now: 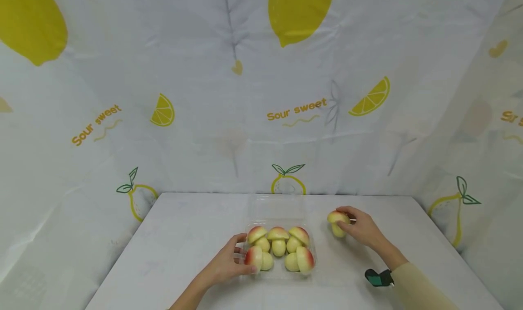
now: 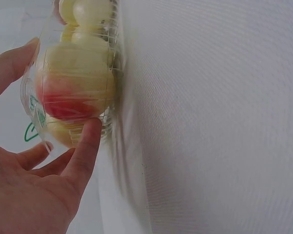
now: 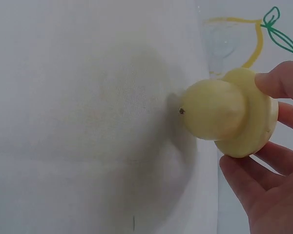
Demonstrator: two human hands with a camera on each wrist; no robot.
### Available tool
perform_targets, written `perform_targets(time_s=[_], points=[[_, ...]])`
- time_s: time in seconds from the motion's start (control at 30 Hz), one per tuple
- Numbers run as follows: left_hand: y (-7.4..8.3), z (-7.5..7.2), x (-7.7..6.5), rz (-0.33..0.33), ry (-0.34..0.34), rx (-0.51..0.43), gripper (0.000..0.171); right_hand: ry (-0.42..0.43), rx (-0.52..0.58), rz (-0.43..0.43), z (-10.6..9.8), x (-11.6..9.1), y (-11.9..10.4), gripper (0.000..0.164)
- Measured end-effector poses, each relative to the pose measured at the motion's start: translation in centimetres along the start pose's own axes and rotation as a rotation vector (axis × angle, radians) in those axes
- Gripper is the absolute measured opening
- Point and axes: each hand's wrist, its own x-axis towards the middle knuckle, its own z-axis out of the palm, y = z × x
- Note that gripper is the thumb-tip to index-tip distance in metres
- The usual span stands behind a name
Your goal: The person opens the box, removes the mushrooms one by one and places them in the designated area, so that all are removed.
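Note:
A clear plastic box [image 1: 279,271] stands on the white table with its transparent lid [image 1: 277,208] folded open to the back. Inside sit several toy mushrooms [image 1: 278,248], pale yellow with red-tinged caps, three at the back and two on their sides in front. My left hand [image 1: 224,264] grips the box's left side, thumb and fingers spread along its wall. One red-and-yellow cap [image 2: 78,80] shows through the plastic in the left wrist view. To the right of the box, my right hand [image 1: 362,228] holds another mushroom [image 3: 215,109] by its cap, stem pointing down toward the table.
A black and green object [image 1: 378,278] shows beside the right sleeve [image 1: 421,287]. The white table [image 1: 175,237] ends at a lemon-printed cloth [image 1: 204,142], which hangs behind it and along both sides.

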Motion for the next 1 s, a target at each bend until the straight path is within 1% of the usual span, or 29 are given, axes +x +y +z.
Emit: perform_targets(time_s=[0.2,0.5,0.77,0.9,1.0], points=[[-0.1,0.0,0.0,0.010,0.001,0.014,0.093,-0.023,-0.028,0.048,0.7,0.5,0.7,0.045],[-0.3,0.0,0.2,0.013,0.000,0.016,0.093,-0.065,-0.071,0.064,1.2,1.5,0.8,0.047],[-0.3,0.1,0.1,0.016,0.002,-0.001,0.093,-0.085,-0.081,0.093,1.2,1.6,0.7,0.051],[-0.2,0.0,0.1,0.012,0.001,-0.005,0.093,-0.078,-0.087,0.072,1.0,1.5,0.4,0.053],[-0.1,0.0,0.0,0.012,0.000,-0.010,0.093,-0.064,-0.100,0.027,0.8,1.4,0.2,0.053]])
